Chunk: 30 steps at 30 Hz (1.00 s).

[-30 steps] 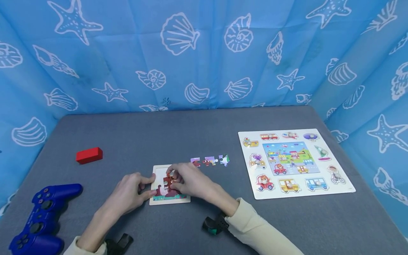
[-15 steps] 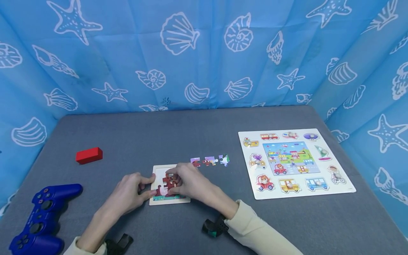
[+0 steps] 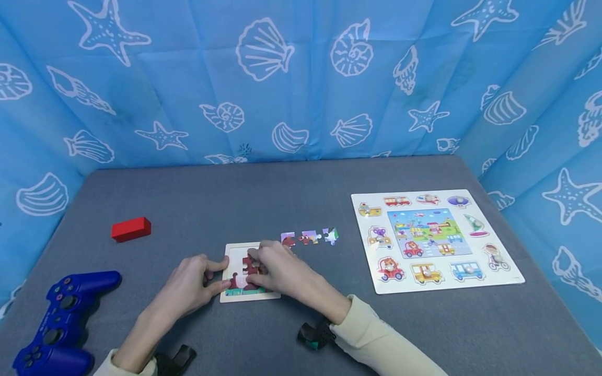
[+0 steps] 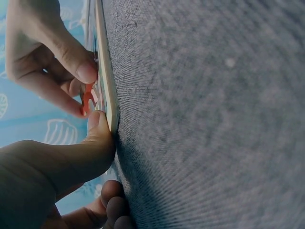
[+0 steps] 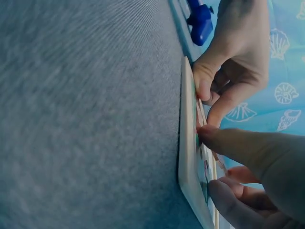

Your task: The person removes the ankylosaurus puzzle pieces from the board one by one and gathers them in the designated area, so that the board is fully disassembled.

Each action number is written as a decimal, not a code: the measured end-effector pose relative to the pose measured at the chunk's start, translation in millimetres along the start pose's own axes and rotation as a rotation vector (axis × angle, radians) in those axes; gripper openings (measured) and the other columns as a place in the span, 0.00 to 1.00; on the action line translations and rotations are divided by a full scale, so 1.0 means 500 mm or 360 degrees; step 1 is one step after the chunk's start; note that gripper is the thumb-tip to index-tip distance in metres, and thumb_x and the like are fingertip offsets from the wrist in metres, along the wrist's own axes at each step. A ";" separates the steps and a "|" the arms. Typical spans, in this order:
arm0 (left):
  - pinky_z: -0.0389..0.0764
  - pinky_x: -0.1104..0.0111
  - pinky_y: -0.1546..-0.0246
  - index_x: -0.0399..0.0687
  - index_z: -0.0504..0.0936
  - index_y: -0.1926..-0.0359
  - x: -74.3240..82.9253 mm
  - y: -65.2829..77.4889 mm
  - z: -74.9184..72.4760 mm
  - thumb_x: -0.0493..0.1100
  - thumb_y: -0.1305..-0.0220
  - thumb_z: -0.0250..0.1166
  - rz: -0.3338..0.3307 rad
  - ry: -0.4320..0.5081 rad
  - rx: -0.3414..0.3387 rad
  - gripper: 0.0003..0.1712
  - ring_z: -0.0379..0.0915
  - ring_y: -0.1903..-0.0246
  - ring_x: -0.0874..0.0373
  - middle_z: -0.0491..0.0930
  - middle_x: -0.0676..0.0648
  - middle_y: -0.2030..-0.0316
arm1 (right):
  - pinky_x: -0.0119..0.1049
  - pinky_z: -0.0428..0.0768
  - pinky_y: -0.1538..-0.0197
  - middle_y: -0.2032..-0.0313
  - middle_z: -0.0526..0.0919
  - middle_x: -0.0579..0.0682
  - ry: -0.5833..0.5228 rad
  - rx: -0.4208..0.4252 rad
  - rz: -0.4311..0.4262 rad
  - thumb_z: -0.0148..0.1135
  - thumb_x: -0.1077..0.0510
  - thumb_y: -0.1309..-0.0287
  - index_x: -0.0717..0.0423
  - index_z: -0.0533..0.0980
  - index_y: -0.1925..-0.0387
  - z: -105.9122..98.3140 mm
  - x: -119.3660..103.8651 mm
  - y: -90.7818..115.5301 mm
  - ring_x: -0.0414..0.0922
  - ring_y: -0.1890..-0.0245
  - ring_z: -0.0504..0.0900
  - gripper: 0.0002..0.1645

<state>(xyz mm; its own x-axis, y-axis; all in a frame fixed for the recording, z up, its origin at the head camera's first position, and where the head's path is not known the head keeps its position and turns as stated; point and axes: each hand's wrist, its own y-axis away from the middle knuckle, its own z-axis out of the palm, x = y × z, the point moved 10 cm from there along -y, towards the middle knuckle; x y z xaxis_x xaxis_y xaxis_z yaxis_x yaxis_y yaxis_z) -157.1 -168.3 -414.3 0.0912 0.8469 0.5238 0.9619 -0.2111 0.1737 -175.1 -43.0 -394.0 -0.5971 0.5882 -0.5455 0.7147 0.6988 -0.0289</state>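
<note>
A small wooden puzzle board (image 3: 256, 297) lies on the grey table, with green, pink and brown pieces along its near side. At its left rim my left hand (image 3: 190, 284) holds the board, thumb and index finger set apart along the edge. Over the board, my right hand (image 3: 284, 266) pinches a reddish-brown jigsaw piece (image 3: 246, 264) between thumb and fingers, which partly cover it. In the left wrist view an orange-red piece edge (image 4: 87, 99) shows by the right fingertips, tilted up from the board. Just beyond the right hand lie loose jigsaw pieces (image 3: 309, 237) in a row.
To the right lies a large white peg puzzle (image 3: 371, 271) with vehicle pieces. A red block (image 3: 131, 229) sits at the left, and a blue game controller (image 3: 66, 318) at the near left. A blue shell-print curtain (image 3: 310, 78) hangs behind the table.
My right hand keeps its pinch and shifts the reddish-brown piece slightly over the board, its fingers now lower and covering more of it. My left hand stays at the board's left rim.
</note>
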 end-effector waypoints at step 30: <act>0.64 0.70 0.76 0.42 0.85 0.42 -0.002 0.001 -0.001 0.43 0.43 0.78 0.0007 -0.0008 0.0018 0.27 0.65 0.74 0.60 0.74 0.50 0.74 | 0.25 0.70 0.68 0.61 0.83 0.48 0.0166 0.0041 -0.0216 0.74 0.41 0.43 0.55 0.82 0.45 -0.077 0.013 0.047 0.35 0.72 0.71 0.30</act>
<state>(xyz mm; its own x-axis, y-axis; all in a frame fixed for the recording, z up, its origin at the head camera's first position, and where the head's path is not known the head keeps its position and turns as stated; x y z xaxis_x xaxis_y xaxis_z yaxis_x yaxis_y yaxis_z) -156.9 -169.3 -414.5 0.0970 0.8485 0.5202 0.9643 -0.2095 0.1619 -176.0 -7.1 -366.2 -0.7225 0.5290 -0.4452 0.6331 0.7649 -0.1187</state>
